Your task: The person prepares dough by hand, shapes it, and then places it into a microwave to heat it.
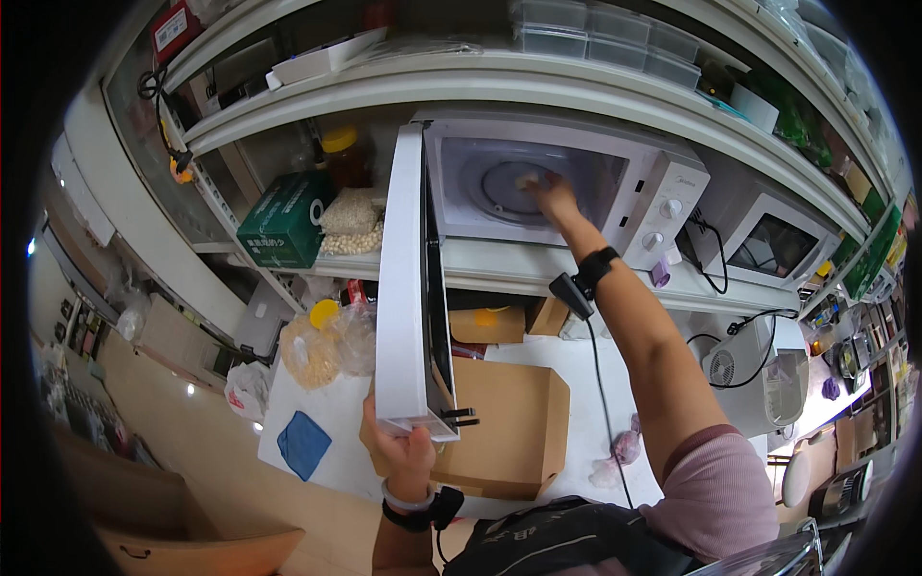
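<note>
A white microwave oven (669, 206) stands on a shelf with its door (401, 288) swung wide toward me. My left hand (408, 449) grips the near end of that door, thumb on the edge and fingers wrapped behind it. Inside the cavity, my right hand (555, 199) reaches over the round roller ring (499, 204) on the oven floor. Its fingers are pinched at a small pale thing (525, 180) near the ring's middle; I cannot make out what it is. Each wrist wears a black strapped device, and a cable hangs from the right one.
Below the door an open cardboard box (509, 413) lies on a white table, beside a blue cloth (303, 444). A green box (283, 221) and bagged grains (351, 216) sit left of the oven. To its right stands another microwave (768, 240). A shelf edge (461, 72) runs overhead.
</note>
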A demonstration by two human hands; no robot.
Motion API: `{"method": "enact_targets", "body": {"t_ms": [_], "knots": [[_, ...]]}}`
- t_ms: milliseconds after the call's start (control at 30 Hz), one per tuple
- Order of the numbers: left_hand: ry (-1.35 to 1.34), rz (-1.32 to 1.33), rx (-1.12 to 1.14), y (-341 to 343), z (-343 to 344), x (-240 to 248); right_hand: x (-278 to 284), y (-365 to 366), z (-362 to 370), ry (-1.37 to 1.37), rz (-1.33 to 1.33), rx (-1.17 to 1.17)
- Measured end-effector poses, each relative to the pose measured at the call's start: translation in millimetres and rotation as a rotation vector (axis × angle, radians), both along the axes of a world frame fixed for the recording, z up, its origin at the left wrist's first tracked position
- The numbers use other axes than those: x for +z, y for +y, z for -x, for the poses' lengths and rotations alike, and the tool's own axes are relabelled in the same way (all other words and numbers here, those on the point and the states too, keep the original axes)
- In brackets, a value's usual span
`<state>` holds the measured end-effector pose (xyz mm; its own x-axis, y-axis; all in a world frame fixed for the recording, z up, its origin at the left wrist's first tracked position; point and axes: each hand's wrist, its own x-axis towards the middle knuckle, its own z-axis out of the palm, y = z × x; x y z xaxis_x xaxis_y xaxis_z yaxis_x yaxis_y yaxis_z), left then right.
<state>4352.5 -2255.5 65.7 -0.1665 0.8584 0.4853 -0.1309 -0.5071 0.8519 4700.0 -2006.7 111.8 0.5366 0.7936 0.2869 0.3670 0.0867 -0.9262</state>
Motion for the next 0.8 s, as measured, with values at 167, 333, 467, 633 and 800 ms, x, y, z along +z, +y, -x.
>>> {"method": "enact_targets", "body": {"t_ms": [167,333,467,633,800], "knots": [[0.001,0.036,-0.159,-16,-22,6,-13,-79,12,-0.271,-0.167,0.043],[0.111,-0.041,-0.484,-15,-105,23,-24,-198,-26,-0.152,0.094,0.072],[0.090,-0.101,-0.645,6,-178,29,-34,-248,-75,-0.181,0.235,-0.071],[0.159,-0.003,-0.634,67,-263,30,-21,-269,-111,-0.334,0.142,-0.106],[0.469,-0.157,-0.366,97,-318,41,15,-256,-112,-0.621,0.281,-0.134]]}}
